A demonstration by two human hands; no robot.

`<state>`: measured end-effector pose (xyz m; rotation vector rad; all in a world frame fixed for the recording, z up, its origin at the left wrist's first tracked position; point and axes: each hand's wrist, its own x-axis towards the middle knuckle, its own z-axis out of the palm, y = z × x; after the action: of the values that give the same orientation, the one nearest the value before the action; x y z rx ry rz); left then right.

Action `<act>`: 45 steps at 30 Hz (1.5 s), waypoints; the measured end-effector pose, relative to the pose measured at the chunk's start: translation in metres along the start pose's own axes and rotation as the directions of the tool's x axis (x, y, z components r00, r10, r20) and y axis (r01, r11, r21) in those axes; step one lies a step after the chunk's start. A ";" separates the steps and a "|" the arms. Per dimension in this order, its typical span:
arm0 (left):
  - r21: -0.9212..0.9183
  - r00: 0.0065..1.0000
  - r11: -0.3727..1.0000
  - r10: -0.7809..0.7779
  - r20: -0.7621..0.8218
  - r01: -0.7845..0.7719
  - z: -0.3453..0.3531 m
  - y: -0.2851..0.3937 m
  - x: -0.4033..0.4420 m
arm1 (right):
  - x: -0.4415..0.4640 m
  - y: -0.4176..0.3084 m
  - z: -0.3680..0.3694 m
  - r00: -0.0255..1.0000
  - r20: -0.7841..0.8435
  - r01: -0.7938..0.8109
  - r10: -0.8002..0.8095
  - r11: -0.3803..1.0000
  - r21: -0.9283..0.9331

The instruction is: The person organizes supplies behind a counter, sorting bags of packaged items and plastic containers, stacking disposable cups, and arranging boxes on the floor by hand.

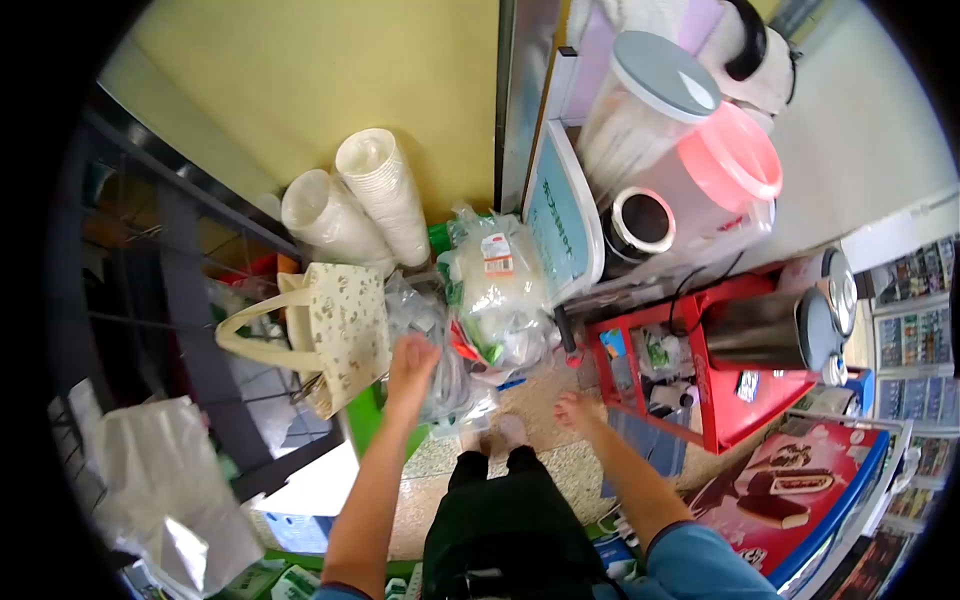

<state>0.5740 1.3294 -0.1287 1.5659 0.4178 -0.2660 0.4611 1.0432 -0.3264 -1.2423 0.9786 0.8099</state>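
Note:
My left hand (413, 362) is in front of clear plastic bags (445, 370), its fingers curled together. Whether it grips the plastic or only overlaps it, I cannot tell. My right hand (577, 412) is over the floor, left of a red rack (715, 370), fingers loosely bent and apart with nothing in them. Between and beyond my hands is a clear plastic package (500, 290) with a white and orange label. Left of my left hand stands a cream patterned tote bag (350, 335) with fabric handles.
Two stacks of white cups (385, 190) lean at the yellow wall. A white plastic bag (165, 490) hangs at the lower left. Right are a pink-lidded container (730, 160), a steel flask (755, 330) and an ice cream freezer (800, 490). My feet are on the tiled floor (540, 430).

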 end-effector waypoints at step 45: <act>0.365 0.851 0.856 0.466 -0.243 -0.365 0.078 -0.054 0.042 | -0.022 -0.116 0.087 0.816 -0.205 0.509 -0.541 0.840 -0.191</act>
<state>0.5962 1.2564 -0.1989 1.9731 0.2791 0.2908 0.5722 1.1110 -0.2581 -1.6601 0.7248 0.2795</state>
